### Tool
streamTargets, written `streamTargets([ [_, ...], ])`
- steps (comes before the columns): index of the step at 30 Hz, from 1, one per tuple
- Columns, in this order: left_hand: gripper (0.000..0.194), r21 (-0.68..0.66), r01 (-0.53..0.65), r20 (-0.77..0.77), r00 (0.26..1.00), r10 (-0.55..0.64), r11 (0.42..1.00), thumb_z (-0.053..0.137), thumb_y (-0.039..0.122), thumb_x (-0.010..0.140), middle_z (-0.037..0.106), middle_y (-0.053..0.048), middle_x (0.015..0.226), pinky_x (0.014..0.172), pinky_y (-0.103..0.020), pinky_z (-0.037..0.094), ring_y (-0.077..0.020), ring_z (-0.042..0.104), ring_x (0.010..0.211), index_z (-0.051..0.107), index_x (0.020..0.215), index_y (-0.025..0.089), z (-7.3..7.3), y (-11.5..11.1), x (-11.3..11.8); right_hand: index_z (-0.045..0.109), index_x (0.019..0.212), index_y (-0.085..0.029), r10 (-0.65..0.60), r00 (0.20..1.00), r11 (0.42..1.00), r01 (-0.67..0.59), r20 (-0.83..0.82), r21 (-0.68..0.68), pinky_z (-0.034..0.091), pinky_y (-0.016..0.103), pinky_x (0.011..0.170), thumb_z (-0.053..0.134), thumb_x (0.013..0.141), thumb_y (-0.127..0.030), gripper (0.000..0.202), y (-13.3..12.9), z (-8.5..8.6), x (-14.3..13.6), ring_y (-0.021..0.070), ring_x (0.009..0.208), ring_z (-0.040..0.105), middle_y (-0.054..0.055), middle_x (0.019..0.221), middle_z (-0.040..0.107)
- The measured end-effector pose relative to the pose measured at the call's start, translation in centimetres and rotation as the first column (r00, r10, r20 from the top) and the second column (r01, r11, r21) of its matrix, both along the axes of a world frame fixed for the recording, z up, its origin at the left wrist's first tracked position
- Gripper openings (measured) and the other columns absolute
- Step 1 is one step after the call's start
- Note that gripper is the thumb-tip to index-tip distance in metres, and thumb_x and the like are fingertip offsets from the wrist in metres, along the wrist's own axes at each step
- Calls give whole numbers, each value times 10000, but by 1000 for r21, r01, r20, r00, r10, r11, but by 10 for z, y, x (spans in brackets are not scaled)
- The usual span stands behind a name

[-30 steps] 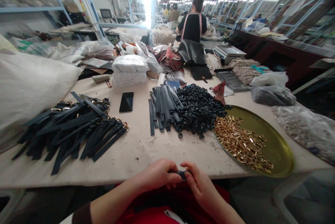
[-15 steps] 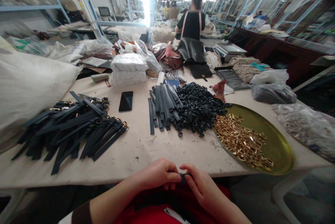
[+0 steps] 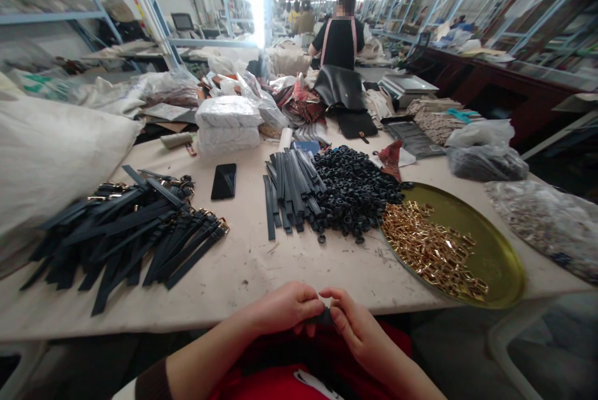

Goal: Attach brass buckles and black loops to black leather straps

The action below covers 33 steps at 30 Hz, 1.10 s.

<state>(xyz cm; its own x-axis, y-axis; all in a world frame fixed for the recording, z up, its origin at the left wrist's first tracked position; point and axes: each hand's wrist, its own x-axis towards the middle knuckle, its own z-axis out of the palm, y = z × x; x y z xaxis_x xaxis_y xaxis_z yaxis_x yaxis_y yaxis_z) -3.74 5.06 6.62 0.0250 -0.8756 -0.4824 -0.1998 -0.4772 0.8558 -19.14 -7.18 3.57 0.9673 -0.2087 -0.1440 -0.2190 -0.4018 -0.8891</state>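
Observation:
Close to my body, at the table's front edge, my left hand (image 3: 295,308) and my right hand (image 3: 351,323) meet with fingers closed. Between their fingertips is a short visible stretch of a dark strap (image 3: 322,318); the rest is hidden by the hands. Beyond them lies a stack of flat dark straps (image 3: 292,188). A heap of small black loops (image 3: 357,191) adjoins it on the right. Gold buckles (image 3: 432,247) are piled on a round brass-coloured tray (image 3: 502,263). On the left, straps fitted with gold buckles (image 3: 140,225) lie in a loose pile.
A black phone (image 3: 223,181) lies between the two strap piles. White wrapped packs (image 3: 228,123), a black leather bag (image 3: 341,91) and bagged items (image 3: 488,154) stand farther back. A large white sack (image 3: 60,151) bulges at the left. Another person (image 3: 339,38) works beyond the table.
My hands have shifted slightly, and the dark strap piece between the fingertips shows at a different angle. The piles on the table look the same.

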Motion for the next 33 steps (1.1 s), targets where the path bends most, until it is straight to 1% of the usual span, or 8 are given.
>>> streamTargets([
  [5, 400, 23, -10, -37, 999, 11, 1000, 346, 415, 831, 494, 31, 516, 458, -186, 313, -70, 398, 443, 562, 637, 139, -4, 2, -2, 400, 1152, -204, -2, 999, 1000, 2, -35, 4, 397, 260, 604, 257, 912, -360, 320, 5, -3, 0, 144, 628, 512, 0, 702, 550],
  [12, 155, 22, -58, -161, 985, 60, 998, 458, 269, 739, 561, 26, 610, 480, -178, 365, -80, 486, 509, 539, 690, 146, -5, 0, -2, 384, 1138, -207, -62, 998, 998, 62, -25, 21, 360, 239, 554, 245, 914, -382, 316, 8, -10, 3, 125, 574, 474, -31, 658, 480],
  [14, 170, -4, -31, -98, 995, 31, 1000, 443, 263, 747, 562, 26, 598, 482, -176, 377, -85, 503, 508, 552, 685, 148, -10, -2, -6, 389, 1135, -197, -75, 997, 997, 75, -9, 15, 377, 242, 562, 235, 913, -381, 326, 10, -14, 6, 131, 580, 500, -28, 648, 494],
  [16, 210, -19, 13, 111, 994, -11, 1000, 434, 282, 765, 577, 21, 588, 491, -180, 385, -95, 520, 513, 578, 677, 157, -14, -5, -8, 395, 1130, -182, -92, 996, 996, 92, 0, -11, 393, 246, 557, 232, 910, -379, 337, 9, -18, 12, 139, 578, 524, -24, 635, 514],
  [19, 284, -25, -29, 458, 888, 37, 999, 478, 406, 771, 615, -14, 630, 566, -224, 406, -147, 558, 596, 614, 685, 172, -14, -9, 6, 470, 1007, -179, -130, 991, 974, 132, 21, -185, 385, 256, 538, 274, 902, -369, 293, -2, -25, 28, 152, 566, 538, -10, 619, 557],
  [22, 310, -85, -182, 645, 739, 193, 980, 458, 437, 799, 632, -73, 877, 759, -283, 405, -210, 567, 837, 614, 845, 173, -9, -12, 40, 525, 778, -191, -176, 974, 900, 217, 140, -378, 367, 291, 596, 346, 880, -368, 271, -17, -33, 45, 179, 628, 525, 21, 640, 566],
  [27, 429, -145, -441, 812, 459, 361, 886, 453, 283, 812, 487, -187, 1167, 898, -352, 351, -269, 473, 1076, 401, 1194, 95, -12, -20, 95, 519, 772, -180, -314, 907, 826, 406, 280, -391, 360, 350, 715, 365, 876, -363, 260, -24, -49, 54, 214, 754, 488, 63, 757, 538],
  [33, 340, -92, -549, 831, 418, 368, 831, 475, 161, 751, 590, -172, 974, 743, -322, 422, -259, 579, 898, 475, 1082, 88, -28, -13, 113, 497, 823, -179, -424, 841, 780, 528, 336, -336, 397, 331, 686, 357, 886, -345, 226, -27, -52, 42, 191, 723, 489, 42, 754, 521],
])
